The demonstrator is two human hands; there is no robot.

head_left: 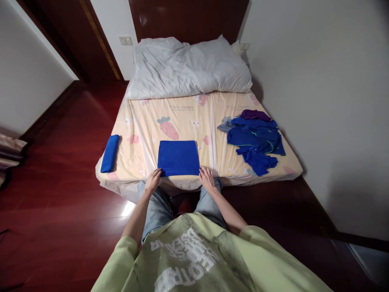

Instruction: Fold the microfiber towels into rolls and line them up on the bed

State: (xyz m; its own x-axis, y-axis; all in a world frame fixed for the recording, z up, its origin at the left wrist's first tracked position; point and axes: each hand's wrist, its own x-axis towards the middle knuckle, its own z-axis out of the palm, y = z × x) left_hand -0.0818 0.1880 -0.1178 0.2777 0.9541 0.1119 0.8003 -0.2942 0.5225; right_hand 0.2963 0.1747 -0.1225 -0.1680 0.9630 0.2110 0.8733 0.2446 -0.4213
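A blue cloth (178, 157), folded into a flat rectangle, lies at the near edge of the bed (209, 117). My left hand (152, 179) rests at its near left corner, fingers stretched flat toward the cloth. My right hand (206, 177) lies at the near right corner, fingers also stretched out and touching the edge. Neither hand grips anything. A second blue cloth (110, 153), folded narrow, sits at the bed's left edge. A loose pile of blue and purple clothes (255, 140) lies on the right side of the bed.
A crumpled white duvet (188, 67) covers the head of the bed. The sheet is cream with carrot prints. A white wall runs along the bed's right side. Dark red wooden floor (60, 182) lies to the left and under my knees.
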